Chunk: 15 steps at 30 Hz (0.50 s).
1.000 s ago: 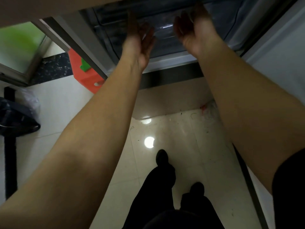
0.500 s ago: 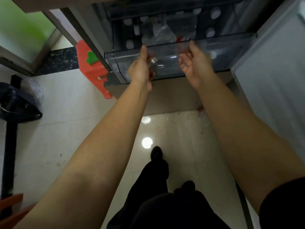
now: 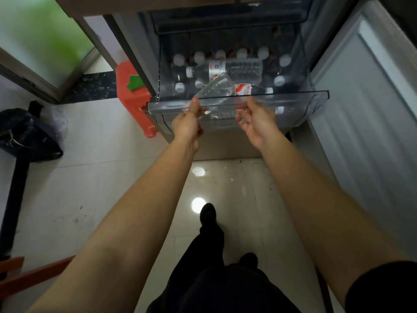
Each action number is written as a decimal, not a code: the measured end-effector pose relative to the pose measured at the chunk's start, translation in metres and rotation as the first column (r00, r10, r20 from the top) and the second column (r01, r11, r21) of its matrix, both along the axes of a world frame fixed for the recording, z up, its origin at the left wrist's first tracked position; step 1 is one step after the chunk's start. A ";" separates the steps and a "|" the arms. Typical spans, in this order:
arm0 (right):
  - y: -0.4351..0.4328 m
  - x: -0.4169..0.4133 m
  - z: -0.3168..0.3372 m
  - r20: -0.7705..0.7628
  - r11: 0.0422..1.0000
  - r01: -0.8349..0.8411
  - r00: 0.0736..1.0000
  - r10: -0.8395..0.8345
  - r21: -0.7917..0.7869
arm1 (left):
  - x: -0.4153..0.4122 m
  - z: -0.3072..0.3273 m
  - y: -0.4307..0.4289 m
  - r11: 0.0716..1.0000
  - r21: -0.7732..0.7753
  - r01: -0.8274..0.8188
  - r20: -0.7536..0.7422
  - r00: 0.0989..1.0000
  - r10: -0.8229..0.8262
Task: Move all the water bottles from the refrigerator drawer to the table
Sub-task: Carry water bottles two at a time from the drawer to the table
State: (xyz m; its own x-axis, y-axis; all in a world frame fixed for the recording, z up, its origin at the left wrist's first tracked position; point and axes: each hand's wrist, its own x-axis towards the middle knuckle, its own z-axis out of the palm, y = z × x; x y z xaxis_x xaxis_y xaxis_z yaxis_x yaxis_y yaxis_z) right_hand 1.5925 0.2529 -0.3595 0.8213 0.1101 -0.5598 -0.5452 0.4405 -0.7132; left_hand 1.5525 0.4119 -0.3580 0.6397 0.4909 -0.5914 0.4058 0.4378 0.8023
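Observation:
The clear plastic refrigerator drawer [image 3: 313, 98] stands pulled far out of the fridge. Inside it, several water bottles stand upright with white caps [image 3: 241, 53] showing, and two bottles lie on top: one [image 3: 228, 67] across the middle, another [image 3: 216, 86] tilted near the front. My left hand [image 3: 187, 122] grips the drawer's front lip, thumb on top. My right hand [image 3: 257, 123] sits under the same lip with its palm up and fingers curled loosely beneath it.
The open fridge door [image 3: 372, 109] stands at my right. An orange-red plastic stool [image 3: 133, 100] stands left of the drawer, a black bag [image 3: 24, 134] lies on the tiled floor further left. My feet [image 3: 207, 213] are below the drawer.
The drawer has slid out toward me, pulled by both hands, and the bottles inside have come into view. My hands came down and closer.

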 end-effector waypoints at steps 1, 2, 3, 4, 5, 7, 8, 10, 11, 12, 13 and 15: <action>0.001 0.000 0.003 0.001 0.999 -0.007 1.000 0.007 -0.032 | -0.001 0.003 0.001 1.000 0.006 0.019 -0.006 1.000 -0.019; 0.002 -0.001 0.008 0.006 0.997 -0.019 1.000 0.020 -0.070 | -0.002 0.006 0.003 0.999 0.023 0.045 -0.009 0.999 -0.045; 0.001 -0.002 0.011 0.010 0.992 -0.033 0.999 0.035 -0.122 | -0.003 0.007 0.004 0.995 0.062 0.077 -0.016 0.997 -0.076; 0.000 -0.004 0.014 0.009 0.982 -0.049 0.999 0.051 -0.183 | -0.006 0.008 0.006 0.984 0.135 0.114 -0.033 0.993 -0.110; -0.002 -0.004 0.016 0.002 0.960 -0.073 0.997 0.076 -0.269 | -0.008 0.009 0.009 0.959 0.238 0.153 -0.057 0.988 -0.143; -0.010 -0.005 0.018 -0.010 0.849 -0.132 0.989 0.148 -0.511 | -0.008 0.008 0.019 0.841 0.485 0.239 -0.114 0.971 -0.210; -0.015 -0.003 0.022 -0.007 0.743 -0.152 0.981 0.195 -0.652 | -0.005 0.010 0.024 0.764 0.582 0.279 -0.133 0.959 -0.249; -0.023 0.005 0.033 -0.012 0.460 -0.153 0.956 0.295 -0.875 | 0.005 0.022 0.032 0.607 0.727 0.320 -0.146 0.936 -0.319; -0.025 0.010 0.041 -0.016 0.330 -0.128 0.947 0.322 -0.935 | 0.012 0.030 0.035 0.527 0.785 0.325 -0.145 0.924 -0.353; -0.026 0.016 0.048 -0.003 0.247 -0.091 0.942 0.336 -0.965 | 0.018 0.039 0.038 0.441 0.836 0.327 -0.150 0.909 -0.389; -0.026 0.022 0.053 0.025 0.206 -0.050 0.938 0.346 -0.977 | 0.026 0.044 0.040 0.357 0.874 0.330 -0.163 0.891 -0.423; -0.024 0.034 0.059 0.089 0.181 0.022 0.924 0.373 -0.983 | 0.043 0.049 0.044 0.231 0.904 0.359 -0.214 0.849 -0.482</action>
